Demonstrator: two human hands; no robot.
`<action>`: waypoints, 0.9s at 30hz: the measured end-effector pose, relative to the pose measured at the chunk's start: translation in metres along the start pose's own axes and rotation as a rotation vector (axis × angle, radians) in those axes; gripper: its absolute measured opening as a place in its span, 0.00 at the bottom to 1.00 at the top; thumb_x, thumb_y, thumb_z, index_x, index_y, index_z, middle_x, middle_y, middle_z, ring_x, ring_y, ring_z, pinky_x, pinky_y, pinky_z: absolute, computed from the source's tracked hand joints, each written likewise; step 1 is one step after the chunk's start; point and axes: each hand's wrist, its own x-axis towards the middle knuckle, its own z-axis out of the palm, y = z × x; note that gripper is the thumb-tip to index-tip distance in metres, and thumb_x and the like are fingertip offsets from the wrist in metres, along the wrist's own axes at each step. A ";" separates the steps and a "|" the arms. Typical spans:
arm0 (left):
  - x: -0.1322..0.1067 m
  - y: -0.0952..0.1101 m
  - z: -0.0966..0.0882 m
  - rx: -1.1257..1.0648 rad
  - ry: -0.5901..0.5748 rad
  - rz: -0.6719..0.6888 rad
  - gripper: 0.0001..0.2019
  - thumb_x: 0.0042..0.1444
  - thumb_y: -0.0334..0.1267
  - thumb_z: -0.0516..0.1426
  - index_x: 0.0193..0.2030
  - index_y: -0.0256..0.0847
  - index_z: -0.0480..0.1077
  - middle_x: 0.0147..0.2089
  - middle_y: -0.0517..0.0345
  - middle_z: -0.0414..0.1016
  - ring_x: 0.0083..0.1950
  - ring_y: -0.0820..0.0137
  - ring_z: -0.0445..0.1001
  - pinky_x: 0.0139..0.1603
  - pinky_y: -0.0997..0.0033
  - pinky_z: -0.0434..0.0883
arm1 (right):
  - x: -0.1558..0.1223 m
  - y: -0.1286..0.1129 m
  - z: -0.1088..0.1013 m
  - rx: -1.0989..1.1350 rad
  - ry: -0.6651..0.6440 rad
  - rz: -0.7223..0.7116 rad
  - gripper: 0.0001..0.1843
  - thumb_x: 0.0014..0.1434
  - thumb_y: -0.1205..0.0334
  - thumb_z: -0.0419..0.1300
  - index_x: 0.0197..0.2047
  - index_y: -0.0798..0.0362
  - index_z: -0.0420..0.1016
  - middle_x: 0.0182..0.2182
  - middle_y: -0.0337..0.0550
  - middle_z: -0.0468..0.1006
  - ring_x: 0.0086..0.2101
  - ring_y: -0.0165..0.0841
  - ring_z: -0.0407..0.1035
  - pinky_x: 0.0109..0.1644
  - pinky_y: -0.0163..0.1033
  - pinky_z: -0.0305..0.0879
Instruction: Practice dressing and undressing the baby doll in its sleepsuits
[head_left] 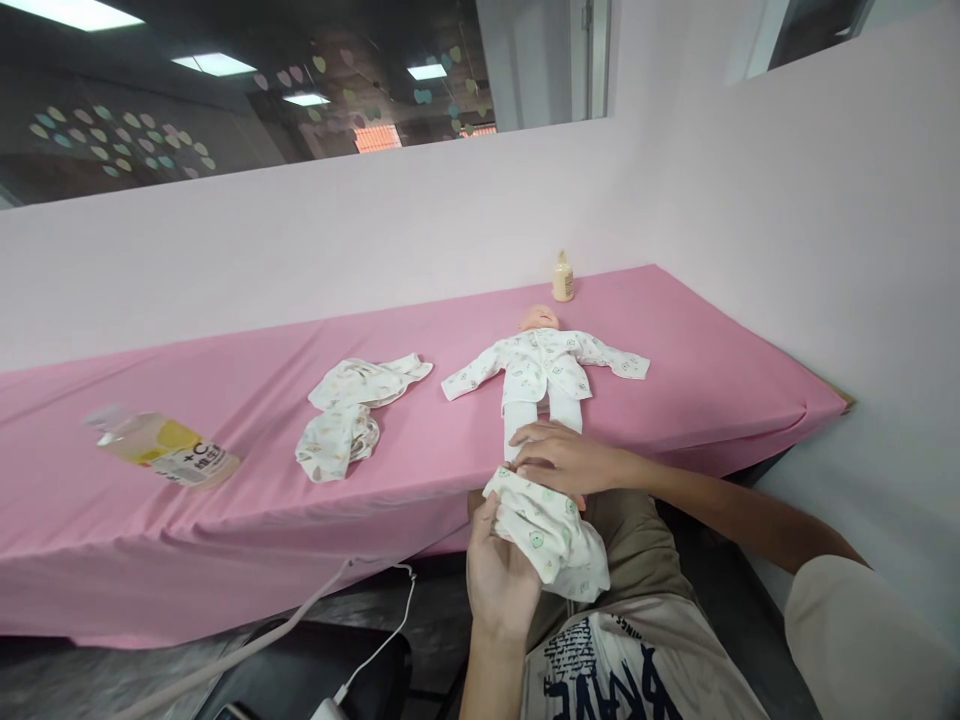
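Note:
A baby doll point(539, 318) lies on its back on the pink-covered table point(420, 328), arms spread, in a white printed jacket point(538, 362). Its white-covered legs point(565, 408) reach over the near table edge. My left hand point(501, 585) grips a white baby garment with green print point(551, 530), thumb on top, over my lap. Across the doll's lower legs lies my right hand point(574, 458), its fingers curled over them at the garment's upper edge. Skin-coloured bits of the doll's feet show beside the cloth; the rest of them is hidden.
Left of the doll lie crumpled white printed baby clothes point(349, 410). A bottle with a yellow label point(169, 450) is tilted at the far left. A small pump bottle point(562, 277) stands behind the doll's head. White cables point(300, 612) hang in front of the table.

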 end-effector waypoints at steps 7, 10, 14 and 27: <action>0.006 -0.015 0.013 0.027 0.167 0.139 0.17 0.60 0.40 0.56 0.55 0.39 0.71 0.50 0.51 0.78 0.50 0.64 0.77 0.54 0.66 0.72 | -0.030 -0.041 0.021 0.111 0.037 0.118 0.30 0.52 0.55 0.64 0.57 0.54 0.65 0.60 0.50 0.62 0.60 0.43 0.55 0.62 0.50 0.56; 0.008 -0.018 0.014 0.062 0.177 0.209 0.17 0.59 0.37 0.57 0.55 0.40 0.71 0.48 0.52 0.78 0.50 0.66 0.77 0.53 0.68 0.72 | -0.029 -0.045 0.033 0.021 0.101 0.136 0.24 0.51 0.66 0.60 0.53 0.55 0.67 0.59 0.51 0.63 0.59 0.43 0.56 0.62 0.49 0.57; 0.006 -0.019 0.014 0.085 0.166 0.226 0.15 0.57 0.35 0.58 0.52 0.40 0.73 0.46 0.54 0.78 0.49 0.67 0.77 0.54 0.69 0.71 | -0.023 -0.042 0.039 0.006 0.153 0.201 0.19 0.50 0.70 0.56 0.47 0.55 0.69 0.46 0.48 0.71 0.49 0.39 0.65 0.52 0.44 0.63; -0.003 -0.018 0.015 0.154 0.114 0.244 0.05 0.54 0.33 0.61 0.37 0.35 0.75 0.40 0.55 0.75 0.44 0.72 0.75 0.53 0.72 0.70 | -0.002 -0.016 0.016 0.306 0.278 0.451 0.08 0.49 0.66 0.55 0.28 0.50 0.55 0.21 0.31 0.61 0.23 0.27 0.55 0.26 0.34 0.46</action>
